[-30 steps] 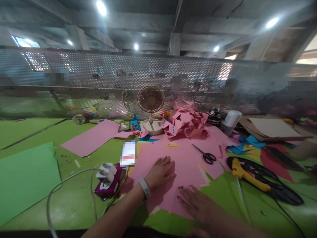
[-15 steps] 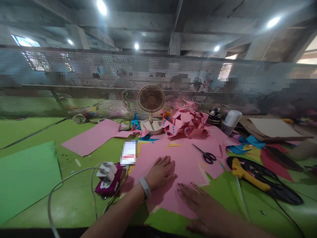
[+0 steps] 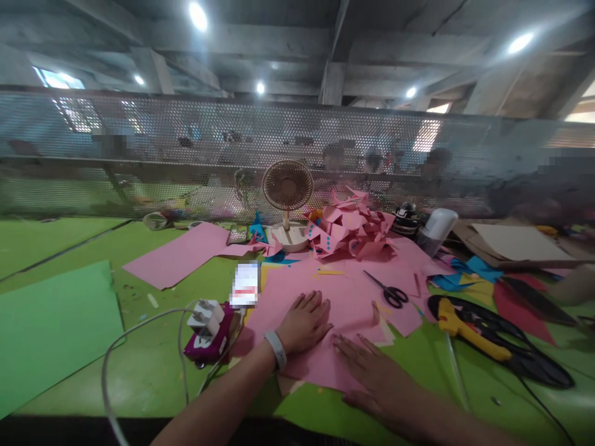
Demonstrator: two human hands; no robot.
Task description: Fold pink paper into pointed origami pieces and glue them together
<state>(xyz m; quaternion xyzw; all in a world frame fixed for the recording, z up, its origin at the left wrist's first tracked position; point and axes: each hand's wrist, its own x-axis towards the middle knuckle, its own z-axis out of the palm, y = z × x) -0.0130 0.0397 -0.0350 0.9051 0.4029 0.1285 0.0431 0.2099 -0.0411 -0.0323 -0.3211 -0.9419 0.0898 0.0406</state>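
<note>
My left hand (image 3: 304, 321) lies flat on a pink paper sheet (image 3: 320, 365), fingers stretched out, a pale band round the wrist. Lower and to the right, my right hand (image 3: 372, 371) rests palm down with its fingers extended on the same sheet near its right edge. Its wrist side reaches over the green tabletop. More pink sheets (image 3: 297, 279) spread out beyond both hands. Dark-handled scissors (image 3: 388, 290) lie on this paper, up and to the right of my hands.
Behind stand a small fan (image 3: 288, 192) and a heap of folded pink paper (image 3: 351, 226). A white plug adapter (image 3: 206, 319) sits left on a purple box (image 3: 218, 347) with cables. A yellow-handled tool (image 3: 474, 334) lies right on a black tray (image 3: 543, 370). Green sheets (image 3: 60, 328) lie far left.
My right hand has slid slightly up and left, and the pink sheet's near edge has shifted away from me. My left hand stays nearly in place. The view has turned slightly.
</note>
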